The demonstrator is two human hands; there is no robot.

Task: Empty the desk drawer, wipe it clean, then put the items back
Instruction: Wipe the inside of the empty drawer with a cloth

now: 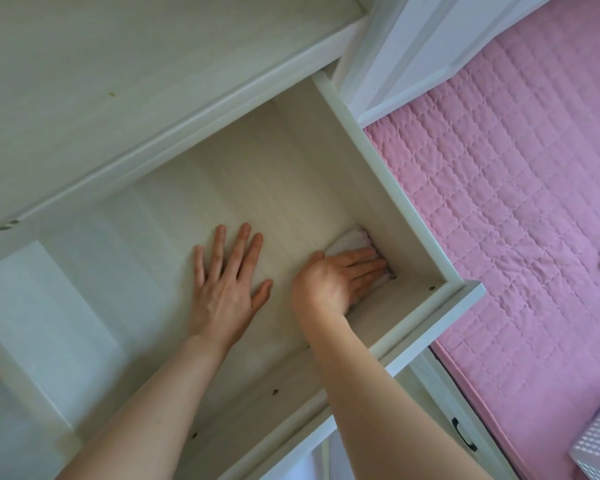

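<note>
The white desk (pixel 84 98) fills the upper left, its top well beyond the fingertips of both hands, and a pink quilted cover (pixel 516 202) spreads past the right hand's fingertips, outside the drawer's side wall. The drawer (pixel 388 188) stands pulled out, pale inside, with both forearms reaching down into it over its front edge. The left hand (pixel 226 282) lies flat on the drawer floor, fingers straight and spread, thumb out to the side, holding nothing. The right hand (pixel 340 275) sits just beside that thumb, fingers straight and together, pressing down on a white cloth (pixel 352 239); the cloth bunches out beyond and under those fingers, pushed into the corner where the drawer's side wall meets its front wall. A small black handle (pixel 463 438) shows on the furniture below the drawer, well behind the right wrist
</note>
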